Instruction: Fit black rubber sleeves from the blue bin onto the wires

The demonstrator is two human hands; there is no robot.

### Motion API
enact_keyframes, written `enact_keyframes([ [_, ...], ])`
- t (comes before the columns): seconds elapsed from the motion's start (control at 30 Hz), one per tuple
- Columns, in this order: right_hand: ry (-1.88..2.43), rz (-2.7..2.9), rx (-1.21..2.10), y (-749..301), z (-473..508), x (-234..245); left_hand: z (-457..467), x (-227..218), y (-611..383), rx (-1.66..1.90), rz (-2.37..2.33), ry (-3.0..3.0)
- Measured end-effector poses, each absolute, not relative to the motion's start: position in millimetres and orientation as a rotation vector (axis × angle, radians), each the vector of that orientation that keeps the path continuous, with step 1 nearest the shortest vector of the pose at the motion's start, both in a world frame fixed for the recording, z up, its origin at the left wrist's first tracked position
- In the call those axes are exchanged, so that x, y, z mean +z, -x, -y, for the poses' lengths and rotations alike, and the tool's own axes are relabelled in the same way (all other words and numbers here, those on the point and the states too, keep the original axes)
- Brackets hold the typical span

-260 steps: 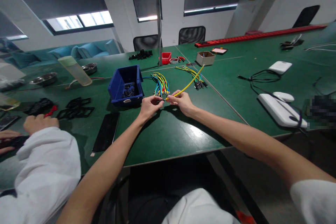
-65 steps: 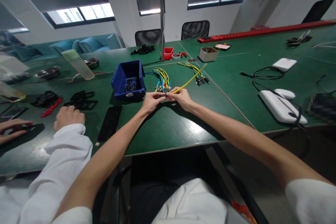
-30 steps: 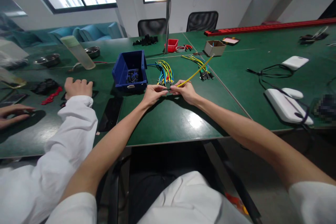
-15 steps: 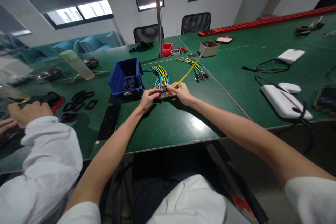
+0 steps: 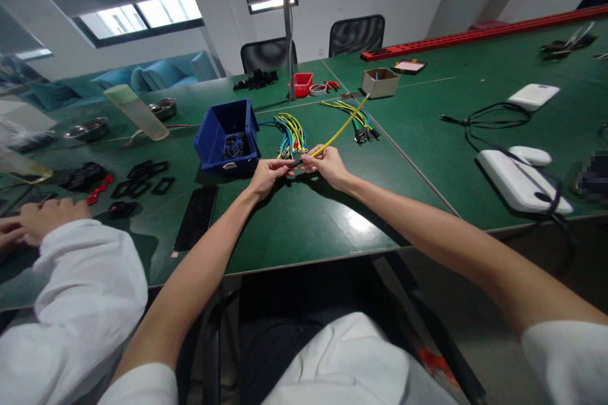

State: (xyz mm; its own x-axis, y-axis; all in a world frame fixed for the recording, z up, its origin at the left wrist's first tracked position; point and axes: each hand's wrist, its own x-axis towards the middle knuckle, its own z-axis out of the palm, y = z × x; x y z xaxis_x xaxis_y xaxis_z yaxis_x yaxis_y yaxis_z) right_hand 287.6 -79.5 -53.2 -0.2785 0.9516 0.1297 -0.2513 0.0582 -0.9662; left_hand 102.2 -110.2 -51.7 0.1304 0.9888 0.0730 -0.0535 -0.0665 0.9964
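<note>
My left hand is closed on a small black sleeve, its fingertips close to those of my right hand. Pinched in my right hand is a yellow wire, which slants up and away to the right. The wire's near end meets the black piece between my hands; how far it goes in is hidden by the fingers. Just beyond lies a bundle of yellow, blue and green wires with ring ends. To the left stands a blue bin with small black sleeves inside.
A second wire bundle with black ends lies near a small cardboard box. Left of my arm are a black phone and black frames. A co-worker's hand is at far left. A white power bank with a cable lies right.
The view has shifted slightly. The co-worker's hand has moved down a little, while my hands keep the same hold on the black sleeve and the yellow wire.
</note>
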Motion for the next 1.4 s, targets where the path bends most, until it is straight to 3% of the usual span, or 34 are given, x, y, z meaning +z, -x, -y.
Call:
enact_keyframes([
  [1.4, 0.913, 1.303, 1.246, -284.0, 80.2, -53.7, 113.4, -49.3, -114.5, 1.146, -1.096, -1.527],
])
